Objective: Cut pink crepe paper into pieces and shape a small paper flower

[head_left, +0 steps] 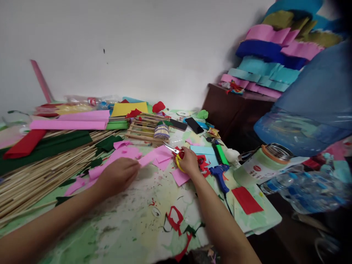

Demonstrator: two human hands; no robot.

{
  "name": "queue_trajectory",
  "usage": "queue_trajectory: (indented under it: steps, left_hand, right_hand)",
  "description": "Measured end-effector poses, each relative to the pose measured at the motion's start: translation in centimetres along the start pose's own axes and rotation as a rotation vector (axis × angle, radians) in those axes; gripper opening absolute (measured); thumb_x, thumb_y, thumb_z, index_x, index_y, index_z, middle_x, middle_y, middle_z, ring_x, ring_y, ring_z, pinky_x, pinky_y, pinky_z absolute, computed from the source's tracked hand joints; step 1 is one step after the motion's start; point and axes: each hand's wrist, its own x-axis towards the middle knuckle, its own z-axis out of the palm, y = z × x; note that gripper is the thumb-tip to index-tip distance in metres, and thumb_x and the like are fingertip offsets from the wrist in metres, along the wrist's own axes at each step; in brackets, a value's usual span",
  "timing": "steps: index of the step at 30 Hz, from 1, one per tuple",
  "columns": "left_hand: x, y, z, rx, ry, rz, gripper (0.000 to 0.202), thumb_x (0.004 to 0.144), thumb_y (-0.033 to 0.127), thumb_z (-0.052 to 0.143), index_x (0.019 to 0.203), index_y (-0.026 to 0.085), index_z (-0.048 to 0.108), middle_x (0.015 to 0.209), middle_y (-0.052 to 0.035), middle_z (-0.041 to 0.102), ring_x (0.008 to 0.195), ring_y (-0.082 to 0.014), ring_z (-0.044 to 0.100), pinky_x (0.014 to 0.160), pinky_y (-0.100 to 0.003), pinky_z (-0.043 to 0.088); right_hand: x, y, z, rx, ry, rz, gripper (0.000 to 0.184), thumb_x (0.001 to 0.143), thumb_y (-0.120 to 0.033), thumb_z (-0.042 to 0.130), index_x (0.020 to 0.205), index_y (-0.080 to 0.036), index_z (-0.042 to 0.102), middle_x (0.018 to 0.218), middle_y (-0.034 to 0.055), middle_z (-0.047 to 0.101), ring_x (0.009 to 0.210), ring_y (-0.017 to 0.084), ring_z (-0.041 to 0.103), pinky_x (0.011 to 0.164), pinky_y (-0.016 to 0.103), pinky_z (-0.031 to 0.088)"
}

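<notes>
My left hand [119, 175] is closed on one end of a narrow pink felt strip [150, 156], fingers pinched together. In my right hand [189, 161] are scissors [179, 161] with yellow handles; their blades point left toward the strip's far end. I cannot tell whether the blades touch the strip. More pink pieces [162, 164] lie beneath and beside the scissors, and a crumpled pink sheet [110, 165] spreads behind my left hand. Red scraps [202, 165] sit just right of my right hand.
Bundled thin sticks [49, 176] cover the left side. A blue glue gun [220, 176], a phone [194, 125] and a green-white flask [261, 167] stand or lie to the right. Behind is a small stick frame [143, 128]. A large water bottle [308, 106] rises at right.
</notes>
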Motion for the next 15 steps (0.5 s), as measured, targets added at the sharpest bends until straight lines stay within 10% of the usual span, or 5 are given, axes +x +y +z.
queue_trajectory:
  steps: [5,15]
  left_hand:
    - [-4.9,3.5,-0.6,-0.093,-0.123,0.309,0.024,0.086,0.008,0.043,0.101,0.017,0.060,0.089,-0.0077,0.069,0.079,-0.0184,0.061,0.076,-0.035,0.046]
    - [-7.2,5.7,-1.5,-0.145,-0.202,0.193,0.024,0.086,0.009,0.041,0.097,0.018,0.060,0.090,-0.0075,0.069,0.080,-0.0190,0.060,0.075,-0.036,0.047]
  right_hand:
    - [-0.3,-0.3,-0.1,-0.030,-0.113,-0.038,0.062,0.077,-0.043,0.053,0.131,-0.017,0.040,0.118,0.0142,0.055,0.112,0.029,0.047,0.095,0.037,0.032]
    - [-0.5,-0.4,-2.7,-0.083,-0.354,-0.184,0.071,0.065,-0.049,0.065,0.127,-0.017,0.047,0.119,0.0132,0.054,0.110,0.030,0.047,0.090,0.034,0.035]
